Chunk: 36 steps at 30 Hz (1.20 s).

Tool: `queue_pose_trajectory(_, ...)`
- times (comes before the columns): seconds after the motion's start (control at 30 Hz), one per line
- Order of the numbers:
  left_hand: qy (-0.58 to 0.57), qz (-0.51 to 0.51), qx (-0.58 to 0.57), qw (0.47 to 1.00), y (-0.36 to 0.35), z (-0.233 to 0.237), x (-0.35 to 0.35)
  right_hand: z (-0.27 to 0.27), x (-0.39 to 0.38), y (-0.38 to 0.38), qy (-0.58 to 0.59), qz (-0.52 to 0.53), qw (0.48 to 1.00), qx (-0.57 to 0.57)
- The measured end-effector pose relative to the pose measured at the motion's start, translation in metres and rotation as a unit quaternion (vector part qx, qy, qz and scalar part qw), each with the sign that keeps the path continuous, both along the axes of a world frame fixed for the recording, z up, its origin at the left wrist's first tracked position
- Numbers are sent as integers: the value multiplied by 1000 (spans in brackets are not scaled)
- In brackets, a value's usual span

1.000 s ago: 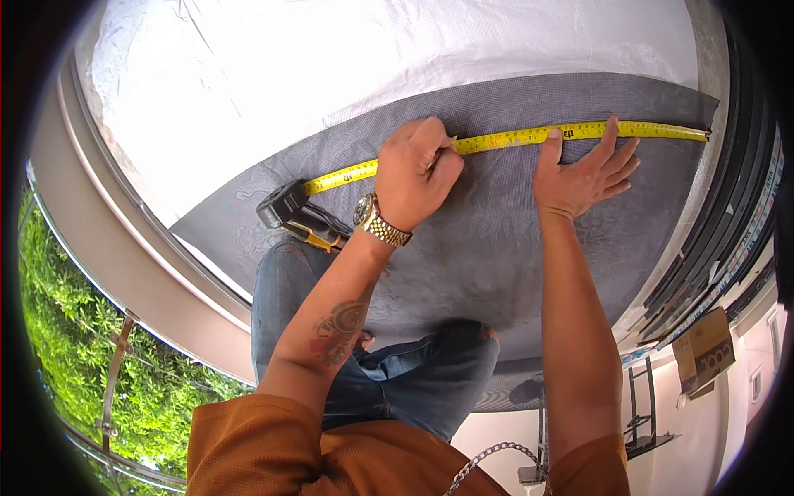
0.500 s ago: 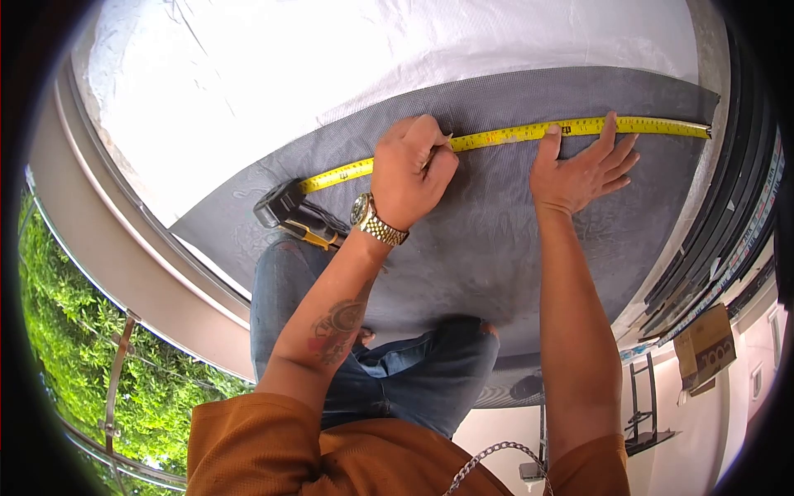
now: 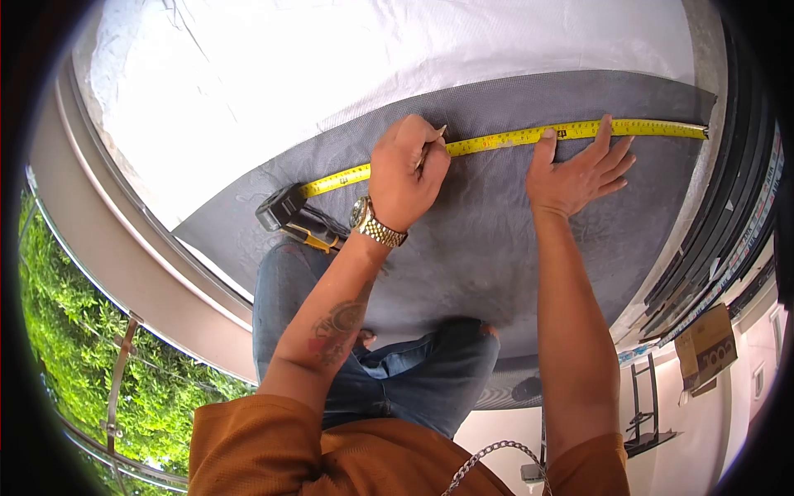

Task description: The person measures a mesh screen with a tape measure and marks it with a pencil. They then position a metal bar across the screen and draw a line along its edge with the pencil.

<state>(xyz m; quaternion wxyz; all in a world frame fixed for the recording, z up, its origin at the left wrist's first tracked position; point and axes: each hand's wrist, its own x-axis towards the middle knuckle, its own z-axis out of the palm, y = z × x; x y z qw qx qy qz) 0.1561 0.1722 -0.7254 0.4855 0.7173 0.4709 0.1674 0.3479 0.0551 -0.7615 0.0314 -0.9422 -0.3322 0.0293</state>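
Observation:
A yellow tape measure blade [image 3: 496, 140] lies extended across dark grey mesh [image 3: 488, 223], from its black case [image 3: 279, 207] at the left to the mesh's right edge. My left hand [image 3: 408, 169], with a gold watch on the wrist, is closed over the blade. A small pale pointed piece [image 3: 442, 131] sticks out between its thumb and fingers; the rest of it is hidden. My right hand [image 3: 575, 169] lies spread, palm down, with its thumb and a fingertip on the blade. A yellow-and-black tool [image 3: 318, 240] rests beside the case.
White sheeting [image 3: 331, 58] lies beyond the mesh. Long dark strips [image 3: 703, 223] are stacked along the right, near a cardboard box [image 3: 705, 351]. A pale ledge [image 3: 157, 256] and green foliage [image 3: 74, 306] are at the left. My bent legs [image 3: 405, 372] are below my hands.
My left hand has shifted slightly left and its fingers have turned a little, so the pale tip now shows more clearly. My right hand stays spread on the blade.

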Motion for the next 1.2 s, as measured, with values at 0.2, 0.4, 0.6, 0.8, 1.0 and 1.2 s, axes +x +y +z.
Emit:
queue_pose_trajectory(0.2, 2, -56, 22, 998, 3, 2, -1, -2, 2, -1, 2, -2, 1000, 7)
queue_pose_trajectory(0.4, 21, -65, 30, 997, 3, 4, -3, 0, 1, -1, 3, -2, 1000, 12)
queue_pose_trajectory(0.6, 142, -68, -7, 987, 38, 63, -51, 11, -1, 11, 22, -38, 999, -5)
queue_pose_trajectory(0.8, 373, -83, 72, 922, 26, 79, -158, 14, -1, 7, 27, -45, 999, 14)
queue_pose_trajectory(1.0, 338, 26, 113, 934, 4, 53, -175, 30, -3, 7, 84, -88, 993, 2)
queue_pose_trajectory(1.2, 304, 32, 150, 940, -11, 90, -172, 76, 13, -9, 220, -173, 944, 177)
